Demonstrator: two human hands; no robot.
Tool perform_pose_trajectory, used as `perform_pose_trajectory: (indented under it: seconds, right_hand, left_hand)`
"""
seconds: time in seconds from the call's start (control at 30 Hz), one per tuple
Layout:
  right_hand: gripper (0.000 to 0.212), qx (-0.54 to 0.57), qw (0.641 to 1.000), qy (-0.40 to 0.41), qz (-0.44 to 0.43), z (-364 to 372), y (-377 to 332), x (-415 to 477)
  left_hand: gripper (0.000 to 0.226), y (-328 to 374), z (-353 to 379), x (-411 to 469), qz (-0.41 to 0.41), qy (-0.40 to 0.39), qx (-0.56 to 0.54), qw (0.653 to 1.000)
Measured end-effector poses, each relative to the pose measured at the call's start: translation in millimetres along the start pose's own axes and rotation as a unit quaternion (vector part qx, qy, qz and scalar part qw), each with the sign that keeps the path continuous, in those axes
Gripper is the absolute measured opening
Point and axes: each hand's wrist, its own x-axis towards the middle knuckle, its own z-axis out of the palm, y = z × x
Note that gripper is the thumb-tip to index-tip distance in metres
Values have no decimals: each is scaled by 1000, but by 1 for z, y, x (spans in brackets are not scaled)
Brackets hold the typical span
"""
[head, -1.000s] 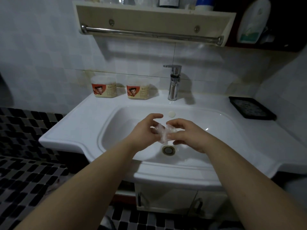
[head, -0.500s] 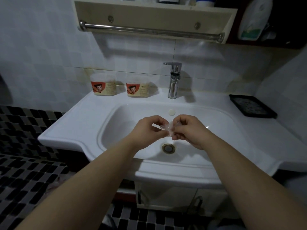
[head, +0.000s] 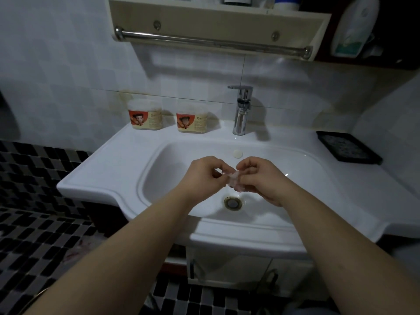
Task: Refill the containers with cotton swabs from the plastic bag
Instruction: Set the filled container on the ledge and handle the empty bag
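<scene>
View from a head-worn camera, looking down at a white bathroom sink [head: 159, 178] set in a white worktop [head: 113, 164]. Two bare forearms reach in from six o'clock, and the hands meet over the middle of the basin.

The left hand [head: 204, 176] and the right hand [head: 264, 179] have their fingers curled. Between them they pinch a small, crumpled, clear plastic bag [head: 234, 181], the left at its left edge and the right around its right side. The bag hangs in the air just above the brass-rimmed drain [head: 233, 203], which lies at six o'clock from it. What is inside the bag is too blurred to tell.

Two clear containers with red and cream labels stand side by side at the back of the worktop against the tiled wall, at eleven o'clock from the hands. The left container [head: 145, 114] and the right container [head: 192, 120] are near each other but apart, both with their lids on.

A chrome tap [head: 241, 110] stands at twelve o'clock, just right of the containers. A black tray [head: 347, 147] lies on the worktop at two o'clock. Above, a wall shelf [head: 216, 21] carries a metal towel rail [head: 211, 43]. Black and grey floor tiles [head: 34, 223] show at eight o'clock.
</scene>
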Motion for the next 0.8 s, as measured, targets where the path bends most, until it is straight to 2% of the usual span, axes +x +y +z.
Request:
perform_pose_trajectory:
  seconds: [0.07, 0.17, 0.3, 0.43, 0.53, 0.7, 0.73, 0.8]
  right_hand:
    - [30, -37, 999, 18, -5, -1, -1, 0]
    - [22, -77, 996, 31, -9, 0, -6, -3]
    - [9, -9, 1000, 23, 4, 12, -14, -8]
    - [3, 95, 994, -27, 49, 17, -30, -13]
    - [11, 113, 991, -37, 60, 26, -37, -12]
    - [13, 96, 992, -48, 69, 51, -47, -8]
    - [18, 96, 991, -53, 75, 58, -49, -8]
    - [31, 85, 991, -56, 81, 73, -53, -8]
  left_hand:
    - [16, -1, 2, -2, 18, -13, -9, 1000]
    - [25, 2, 3, -5, 38, -17, -3, 999]
    - [7, 9, -1, -6, 53, 20, 43, 997]
    - [26, 8, -13, -6, 44, 49, 48, 997]
    - [27, 7, -23, -5, 46, 61, 39, 996]
    - [10, -1, -45, -23, 24, 80, -29, 996]
    - [10, -2, -51, -29, 21, 76, -49, 996]
    - [26, -3, -65, -39, 18, 69, -83, 994]
